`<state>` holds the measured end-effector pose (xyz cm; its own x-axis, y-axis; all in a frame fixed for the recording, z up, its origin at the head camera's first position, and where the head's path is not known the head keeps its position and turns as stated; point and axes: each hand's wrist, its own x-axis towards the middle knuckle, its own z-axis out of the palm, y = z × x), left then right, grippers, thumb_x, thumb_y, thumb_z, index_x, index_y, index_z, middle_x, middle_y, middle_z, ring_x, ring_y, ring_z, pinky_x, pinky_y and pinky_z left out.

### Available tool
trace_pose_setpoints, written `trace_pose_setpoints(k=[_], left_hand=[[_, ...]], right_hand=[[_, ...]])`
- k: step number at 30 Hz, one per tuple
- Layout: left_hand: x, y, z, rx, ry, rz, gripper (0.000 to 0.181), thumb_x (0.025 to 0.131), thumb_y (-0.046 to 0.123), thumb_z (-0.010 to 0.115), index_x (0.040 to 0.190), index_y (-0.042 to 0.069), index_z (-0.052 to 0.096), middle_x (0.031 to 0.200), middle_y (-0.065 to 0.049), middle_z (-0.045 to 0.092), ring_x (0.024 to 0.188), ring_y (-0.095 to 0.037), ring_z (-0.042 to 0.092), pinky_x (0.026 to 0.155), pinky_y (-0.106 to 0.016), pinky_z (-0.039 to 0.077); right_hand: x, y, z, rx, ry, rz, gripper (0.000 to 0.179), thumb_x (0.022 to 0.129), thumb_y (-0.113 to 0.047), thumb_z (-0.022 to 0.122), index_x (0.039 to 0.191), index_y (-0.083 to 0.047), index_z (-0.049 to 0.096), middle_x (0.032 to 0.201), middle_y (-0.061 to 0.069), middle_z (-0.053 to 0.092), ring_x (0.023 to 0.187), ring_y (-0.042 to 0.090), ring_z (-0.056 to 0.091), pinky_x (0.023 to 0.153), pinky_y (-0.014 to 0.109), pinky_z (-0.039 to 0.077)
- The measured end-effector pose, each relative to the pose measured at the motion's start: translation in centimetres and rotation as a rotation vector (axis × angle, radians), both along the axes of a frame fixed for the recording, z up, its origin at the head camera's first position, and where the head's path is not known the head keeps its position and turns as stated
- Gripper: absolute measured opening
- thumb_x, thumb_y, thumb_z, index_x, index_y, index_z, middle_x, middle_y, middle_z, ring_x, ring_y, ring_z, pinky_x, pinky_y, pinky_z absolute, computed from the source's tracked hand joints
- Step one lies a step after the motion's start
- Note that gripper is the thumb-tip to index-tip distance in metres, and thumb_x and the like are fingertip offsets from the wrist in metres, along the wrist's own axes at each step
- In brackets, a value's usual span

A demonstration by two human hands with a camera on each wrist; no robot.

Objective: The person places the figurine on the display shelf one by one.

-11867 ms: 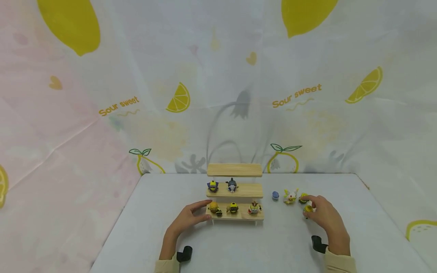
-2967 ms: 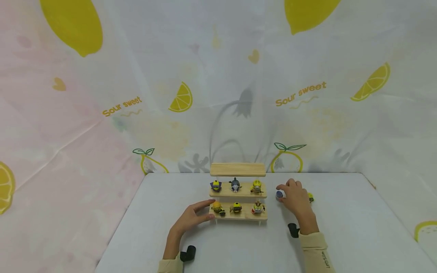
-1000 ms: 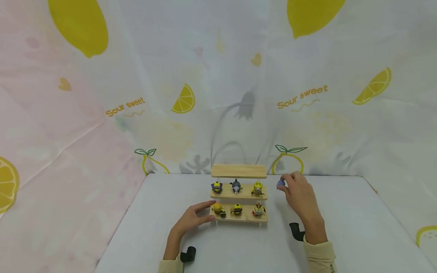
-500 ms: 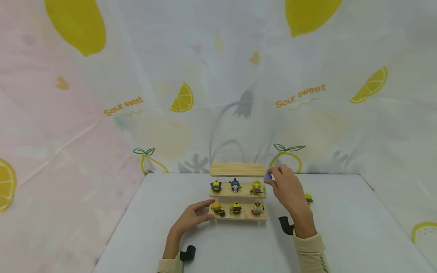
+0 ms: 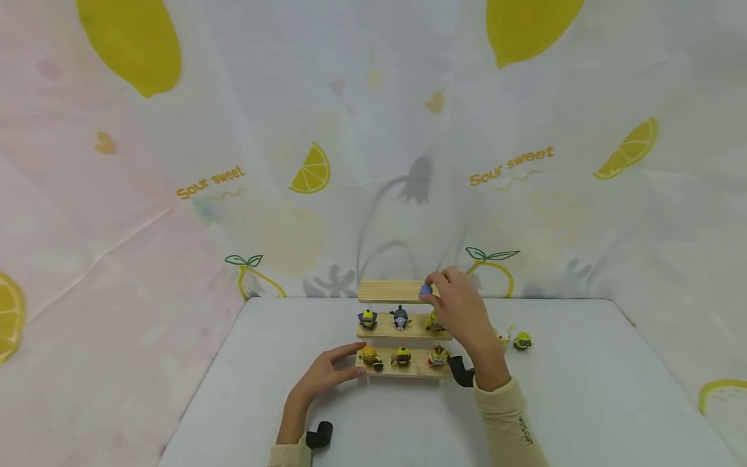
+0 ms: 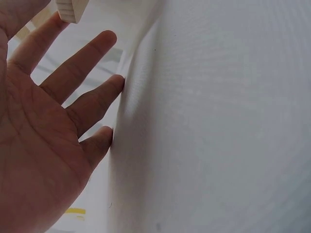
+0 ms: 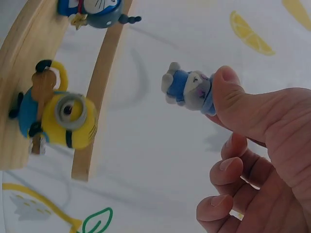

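My right hand (image 5: 461, 311) pinches a small blue and grey figurine (image 7: 187, 90) by its head between thumb and index finger. In the head view this figurine is at the right part of the top board of a three-tier wooden display shelf (image 5: 382, 292); whether it touches the board I cannot tell. My left hand (image 5: 327, 375) rests at the left end of the bottom board, with fingers spread in the left wrist view and the index fingertip against the wood. A yellow figurine with a guitar (image 7: 73, 116) stands on the middle board, partly behind my right hand in the head view.
The middle board also bears a purple-caped yellow figurine (image 5: 367, 319) and a grey-hooded one (image 5: 399, 318). Several yellow figurines, such as the goggled one (image 5: 402, 356), line the bottom board. Right of the shelf lie a yellow figurine (image 5: 522, 341) and a partly hidden white one (image 5: 503, 337).
The guitar figurine came onto the middle board's right end. My right hand then lifted the blue figurine from the table and carried it left to the top board. My left hand stays put.
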<state>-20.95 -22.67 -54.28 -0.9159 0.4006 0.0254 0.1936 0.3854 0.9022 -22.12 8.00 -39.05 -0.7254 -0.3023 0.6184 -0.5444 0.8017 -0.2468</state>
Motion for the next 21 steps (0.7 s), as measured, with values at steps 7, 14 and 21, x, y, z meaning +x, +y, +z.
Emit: trace_pose_setpoints(k=[7, 14, 21], left_hand=[[-0.1, 0.0, -0.1, 0.029, 0.007, -0.001, 0.054, 0.088, 0.029, 0.077, 0.138, 0.021, 0.059, 0.139, 0.006, 0.056, 0.140, -0.027, 0.037, 0.114, -0.057, 0.026], [-0.4, 0.0, 0.1, 0.002, 0.024, 0.000, 0.053, 0.088, 0.034, 0.076, 0.138, 0.023, 0.060, 0.139, 0.009, 0.056, 0.141, -0.026, 0.037, 0.114, -0.057, 0.026], [0.0, 0.0, 0.1, 0.005, 0.007, -0.004, 0.058, 0.088, 0.036, 0.076, 0.139, 0.017, 0.058, 0.139, 0.008, 0.056, 0.140, -0.026, 0.037, 0.114, -0.057, 0.026]], right_hand=[[-0.6, -2.5, 0.8, 0.012, -0.012, 0.025, 0.023, 0.084, -0.021, 0.080, 0.096, -0.008, 0.065, 0.085, 0.004, 0.049, 0.069, 0.018, 0.040, 0.057, 0.030, 0.039], [-1.4, -4.5, 2.1, 0.020, -0.133, 0.059, 0.020, 0.089, -0.024, 0.075, 0.101, -0.009, 0.066, 0.091, 0.003, 0.050, 0.073, 0.018, 0.044, 0.059, 0.029, 0.042], [-3.0, -6.5, 2.6, 0.056, -0.234, 0.134, 0.021, 0.091, -0.026, 0.074, 0.101, -0.010, 0.065, 0.090, 0.002, 0.048, 0.076, 0.019, 0.045, 0.062, 0.031, 0.044]])
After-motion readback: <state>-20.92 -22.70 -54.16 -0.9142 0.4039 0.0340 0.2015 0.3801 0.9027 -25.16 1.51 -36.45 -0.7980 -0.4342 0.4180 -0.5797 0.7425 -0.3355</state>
